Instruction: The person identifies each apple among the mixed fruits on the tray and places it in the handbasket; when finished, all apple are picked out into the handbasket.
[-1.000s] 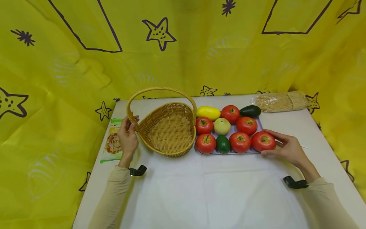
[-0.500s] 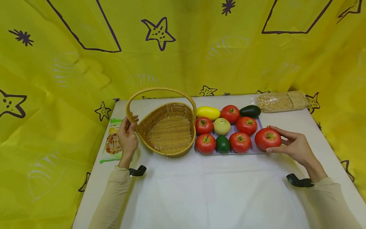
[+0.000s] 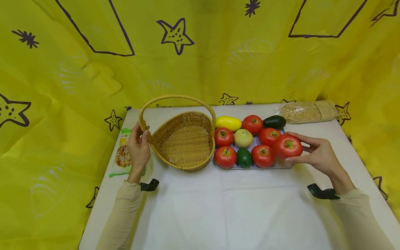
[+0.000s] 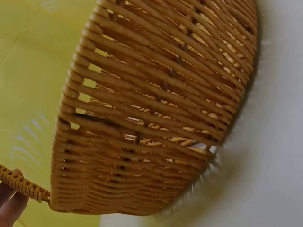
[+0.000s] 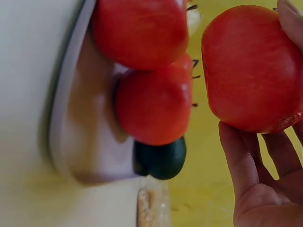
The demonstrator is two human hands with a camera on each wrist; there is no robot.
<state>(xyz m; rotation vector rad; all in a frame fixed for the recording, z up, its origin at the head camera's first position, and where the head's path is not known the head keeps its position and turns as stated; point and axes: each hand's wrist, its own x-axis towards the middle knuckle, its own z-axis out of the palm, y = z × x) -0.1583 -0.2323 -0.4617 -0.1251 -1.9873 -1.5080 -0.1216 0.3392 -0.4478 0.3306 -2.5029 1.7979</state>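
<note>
My left hand [image 3: 138,149] grips the wicker basket [image 3: 187,142] by the left foot of its arched handle [image 3: 178,97]; the basket holds nothing. In the left wrist view its woven wall [image 4: 142,109] fills most of the picture. The right hand [image 3: 320,154] holds a red apple [image 3: 287,146] between thumb and fingers, raised over the right end of a pale purple tray [image 3: 284,164]. Seen from the right wrist, this apple [image 5: 253,68] is apart from the apples on the tray. More red apples [image 3: 263,156] lie there with a pale round fruit [image 3: 243,138].
Also on the tray are a long yellow fruit or vegetable [image 3: 228,123] and two dark green ones, one round [image 3: 244,158], one longer [image 3: 274,122]. A green-edged food packet [image 3: 122,156] lies left of the basket. A clear bag of grain-like pieces [image 3: 307,112] lies at back right.
The right hand has lifted the apple off the tray's right corner. It first moved right, then back left and higher. The left hand and basket have stayed almost still.
</note>
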